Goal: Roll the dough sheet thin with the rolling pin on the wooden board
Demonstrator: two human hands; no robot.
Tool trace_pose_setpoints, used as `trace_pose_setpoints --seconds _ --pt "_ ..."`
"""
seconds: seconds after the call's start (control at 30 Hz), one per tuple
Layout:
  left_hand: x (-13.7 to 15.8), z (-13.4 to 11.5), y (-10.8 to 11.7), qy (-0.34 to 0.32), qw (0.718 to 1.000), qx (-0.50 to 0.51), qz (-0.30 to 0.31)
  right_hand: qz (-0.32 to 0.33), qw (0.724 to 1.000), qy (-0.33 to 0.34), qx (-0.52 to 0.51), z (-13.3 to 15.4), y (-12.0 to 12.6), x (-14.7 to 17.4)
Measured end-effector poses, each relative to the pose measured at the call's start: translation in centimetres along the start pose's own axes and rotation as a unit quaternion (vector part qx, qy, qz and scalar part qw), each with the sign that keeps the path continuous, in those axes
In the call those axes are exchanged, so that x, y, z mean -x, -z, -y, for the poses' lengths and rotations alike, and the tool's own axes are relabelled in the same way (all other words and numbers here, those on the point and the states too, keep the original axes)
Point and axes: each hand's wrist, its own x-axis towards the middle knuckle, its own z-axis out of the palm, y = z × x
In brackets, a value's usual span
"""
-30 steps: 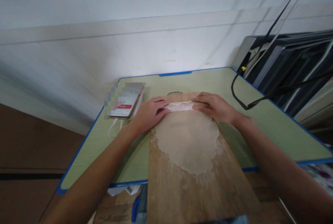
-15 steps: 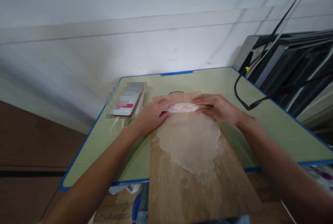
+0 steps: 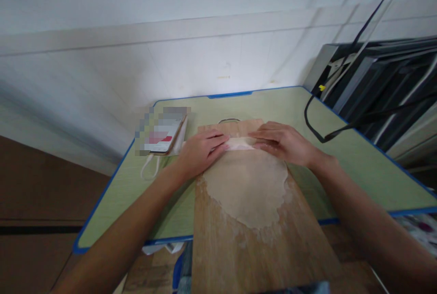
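Between the left hand (image 3: 204, 150) and right hand (image 3: 286, 143) lies a dough roll (image 3: 239, 144), its ends apparently pinched by narrowly parted thumbs and fingers. Flat dough (image 3: 251, 189) extends nearside of the grip.

Here's the green table (image 3: 370, 173), blue-edged, carrying a wooden board (image 3: 246, 257) that overhangs the near side, phone (image 3: 167, 134) at left.

A pale wall (image 3: 205, 59) with a horizontal band (image 3: 170, 30), faint stains (image 3: 223, 77) and soft slanting shadows (image 3: 345, 25) at upper right rises behind a green, blue-edged table (image 3: 280, 107), with dark panels (image 3: 382, 82) grouped at right, a brown surface (image 3: 37, 180) at lower left and wood-patterned floor (image 3: 146, 270) below.
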Motion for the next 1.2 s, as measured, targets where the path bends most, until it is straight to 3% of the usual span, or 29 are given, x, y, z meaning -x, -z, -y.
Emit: trace_pose_setpoints --seconds 0.13,0.43,0.67,0.9,1.07,1.2 --pt "-0.1 -0.2 -0.3 0.004 1.000 -0.008 -0.006 -0.004 0.999 -0.016 0.038 0.7 0.1 -0.2" --pt "-0.1 -0.5 -0.1 0.032 0.999 0.023 0.001 0.060 0.989 -0.032 0.130 1.5 -0.4 -0.6" --pt "-0.1 -0.8 0.2 0.039 0.998 0.009 0.039 0.083 0.989 -0.066 0.102 1.7 -0.2 -0.5" --pt "-0.1 -0.9 0.5 0.057 0.996 0.013 0.066 0.076 0.989 -0.049 0.116 1.9 0.0 -0.4" --pt "-0.1 -0.8 0.7 0.033 0.996 0.029 0.074 0.068 0.984 -0.007 0.164 2.5 0.5 0.0" --pt "-0.1 -0.8 0.8 0.019 0.996 0.032 0.077 0.054 0.991 -0.001 0.122 2.2 0.8 0.4"
